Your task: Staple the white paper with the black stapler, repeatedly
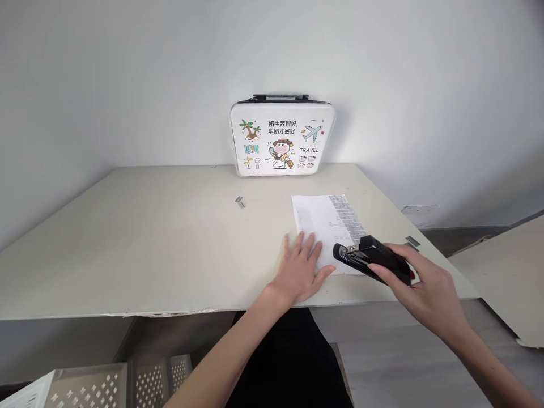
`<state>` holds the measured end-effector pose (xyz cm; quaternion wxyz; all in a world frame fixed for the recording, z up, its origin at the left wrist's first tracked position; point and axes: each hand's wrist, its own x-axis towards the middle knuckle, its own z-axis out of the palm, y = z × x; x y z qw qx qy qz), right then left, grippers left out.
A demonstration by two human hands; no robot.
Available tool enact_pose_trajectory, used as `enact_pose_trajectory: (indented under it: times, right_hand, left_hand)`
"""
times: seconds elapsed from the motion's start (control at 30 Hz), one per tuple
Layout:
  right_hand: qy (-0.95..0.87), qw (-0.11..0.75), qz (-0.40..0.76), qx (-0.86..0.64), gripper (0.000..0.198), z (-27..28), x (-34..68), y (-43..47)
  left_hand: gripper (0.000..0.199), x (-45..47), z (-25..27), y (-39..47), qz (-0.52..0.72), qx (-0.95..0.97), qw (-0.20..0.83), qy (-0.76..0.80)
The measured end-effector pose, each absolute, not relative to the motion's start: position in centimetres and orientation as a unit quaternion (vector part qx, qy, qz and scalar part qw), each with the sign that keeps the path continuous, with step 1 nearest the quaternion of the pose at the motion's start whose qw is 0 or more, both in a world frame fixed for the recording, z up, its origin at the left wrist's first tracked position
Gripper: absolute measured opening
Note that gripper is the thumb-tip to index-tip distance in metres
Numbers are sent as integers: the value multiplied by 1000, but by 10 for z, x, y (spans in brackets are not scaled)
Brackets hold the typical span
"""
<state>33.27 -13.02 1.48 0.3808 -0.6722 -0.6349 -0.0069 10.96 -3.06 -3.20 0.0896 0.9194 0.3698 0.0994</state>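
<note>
Preferably, splayed left hand (298, 271) should press flat the white printed paper sheet (314, 211) on the pale rectangular table (148, 238) while right hand (433, 289), gripping the long black plastic stapler (383, 258), aligns it squarely.

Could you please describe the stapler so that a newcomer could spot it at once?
On the pale table, find the white printed sheet right of centre. Near its lower right corner, the right hand grips the stapler: long and black with a small red part, unlike the white sheet.
</note>
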Motion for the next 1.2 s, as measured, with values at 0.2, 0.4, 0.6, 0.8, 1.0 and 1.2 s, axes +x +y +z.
enact_pose_trajectory:
  times: [0.2, 0.4, 0.6, 0.8, 1.0, 1.2]
  right_hand:
    - [-645, 395, 13, -654, 31, 18, 320, -122]
    - [-643, 400, 99, -645, 30, 17, 304, -108]
    - [-676, 375, 225, -593, 30, 8, 265, -75]
    - [-741, 348, 259, -513, 30, -2, 213, -37]
    - [-743, 363, 264, -496, 29, -13, 186, -28]
    - [-615, 455, 332, -552, 45, -28, 193, -42]
  left_hand:
    - [63, 145, -34, -18, 116, 920, 120, 354]
    - [64, 60, -24, -8, 166, 892, 201, 370]
    - [48, -39, -8, -15, 267, 780, 273, 496]
    - [40, -54, -9, -22, 342, 730, 297, 512]
    - [36, -55, -12, -24, 403, 685, 334, 507]
    - [35, -56, -12, -26, 420, 660, 356, 511]
